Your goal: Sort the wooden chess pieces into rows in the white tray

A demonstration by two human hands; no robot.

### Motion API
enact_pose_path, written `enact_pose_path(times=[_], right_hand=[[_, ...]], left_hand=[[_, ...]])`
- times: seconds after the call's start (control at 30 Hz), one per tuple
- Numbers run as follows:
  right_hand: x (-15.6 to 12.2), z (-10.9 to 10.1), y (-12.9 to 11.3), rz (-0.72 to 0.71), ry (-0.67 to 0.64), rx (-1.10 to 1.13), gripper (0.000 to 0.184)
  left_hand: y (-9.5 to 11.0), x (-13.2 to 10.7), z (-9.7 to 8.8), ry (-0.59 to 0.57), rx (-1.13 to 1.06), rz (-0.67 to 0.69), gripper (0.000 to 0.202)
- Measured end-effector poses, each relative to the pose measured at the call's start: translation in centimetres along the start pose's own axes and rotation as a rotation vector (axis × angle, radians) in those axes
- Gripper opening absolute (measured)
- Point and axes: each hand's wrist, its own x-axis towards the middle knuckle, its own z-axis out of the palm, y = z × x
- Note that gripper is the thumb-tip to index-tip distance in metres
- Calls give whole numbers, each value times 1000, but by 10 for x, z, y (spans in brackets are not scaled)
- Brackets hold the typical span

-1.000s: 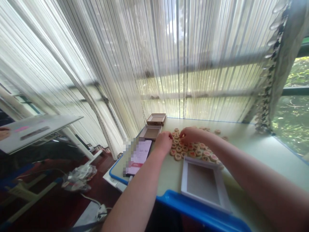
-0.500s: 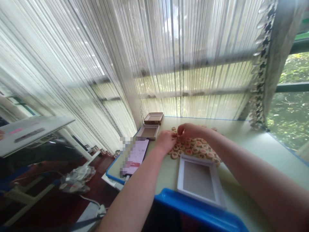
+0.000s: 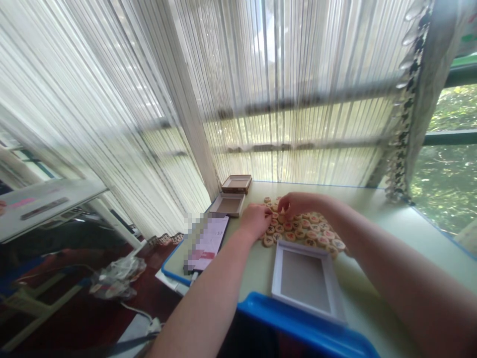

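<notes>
A heap of round wooden game pieces (image 3: 311, 232) with red and dark marks lies on the pale table (image 3: 387, 233). My left hand (image 3: 255, 220) rests at the heap's left edge, fingers curled onto the pieces. My right hand (image 3: 298, 203) hovers over the far side of the heap with fingertips pinched together; whatever is in the pinch is too small to make out. A white shallow box lid (image 3: 304, 280) lies just in front of the heap.
A phone (image 3: 206, 242) lies at the table's left edge. Two small brown boxes (image 3: 234, 191) stand by the curtain (image 3: 223, 89). A blue rim (image 3: 298, 325) edges the table near me. Left of the table are a white stand (image 3: 48, 204) and a plastic bag (image 3: 115, 278) on the floor.
The view has swung slightly left. My right hand has shifted a little over the heap; my left hand stays at the heap's left edge.
</notes>
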Motion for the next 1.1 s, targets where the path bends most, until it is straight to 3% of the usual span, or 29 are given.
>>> enact_pose_path(times=[0.13, 0.33, 0.53, 0.7, 1.1], right_hand=[[2, 2, -4, 17, -58, -75, 38], [5, 4, -6, 20, -39, -123, 35], [3, 5, 2, -32, -6, -8, 31], [-1, 1, 2, -34, -48, 45, 26], [-3, 1, -6, 26, -97, -102, 33]], left_hand=[[-1, -1, 0, 9, 3, 58, 24], [1, -2, 0, 7, 70, 74, 26], [8, -3, -1, 58, 57, 99, 26], [12, -2, 2, -2, 44, 163, 26], [13, -2, 1, 35, 93, 109, 22]])
